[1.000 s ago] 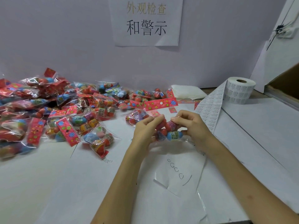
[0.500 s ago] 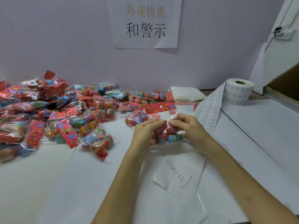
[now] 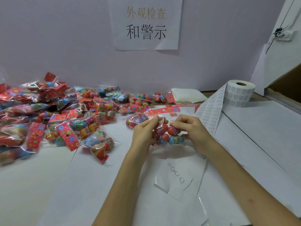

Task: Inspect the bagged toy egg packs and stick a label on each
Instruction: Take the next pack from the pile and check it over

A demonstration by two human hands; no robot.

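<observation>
A clear bag of red, pink and blue toy eggs [image 3: 169, 136] is held up over the white table between both hands. My left hand [image 3: 144, 134] grips its left side, fingers curled over the top. My right hand [image 3: 193, 131] pinches the right side with thumb and fingers near a red egg. A roll of white labels [image 3: 239, 93] stands at the back right, its strip [image 3: 210, 111] trailing down to just behind my right hand. I cannot tell whether a label is on the held bag.
A big heap of bagged egg packs [image 3: 53, 115] with red flowered headers covers the left of the table. One pack [image 3: 136, 120] lies just behind my left hand. Folded white cloth [image 3: 187, 95] sits at the back. Loose paper sheet [image 3: 179, 176] lies below the hands.
Both hands have stayed on the same bag, shifting it slightly; my fingers have parted a little at the top, and the view has tilted marginally.
</observation>
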